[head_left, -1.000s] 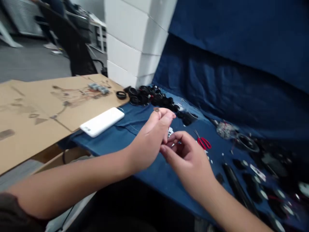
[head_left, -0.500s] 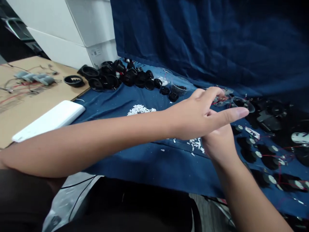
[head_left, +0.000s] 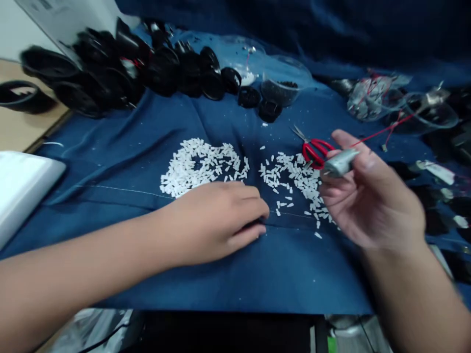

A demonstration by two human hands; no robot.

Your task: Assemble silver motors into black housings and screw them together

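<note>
My right hand (head_left: 384,211), palm turned up, pinches a small grey metal motor (head_left: 338,164) between thumb and fingers. A thin red wire (head_left: 382,131) trails from it to the right. My left hand (head_left: 224,215) rests low over the blue cloth (head_left: 257,274), its fingers curled together; whatever they may hold is hidden. Just beyond that hand lies a heap of tiny white plastic pieces (head_left: 191,164). A second scatter of white pieces (head_left: 301,179) spreads between the hands. Red-handled scissors (head_left: 312,148) lie behind the right hand's fingers, points toward the back.
Black plastic housings (head_left: 162,68) crowd the back left. Behind the middle stands a clear tub (head_left: 283,86) with small dark parts. Clear cups (head_left: 423,115) and wired parts fill the right side. A white box-like object (head_left: 25,181) sits at the left edge.
My hands, crossed over at the right before, are now apart. The left came back to the white pieces; the right now shows the motor. The view has shifted down and closer.
</note>
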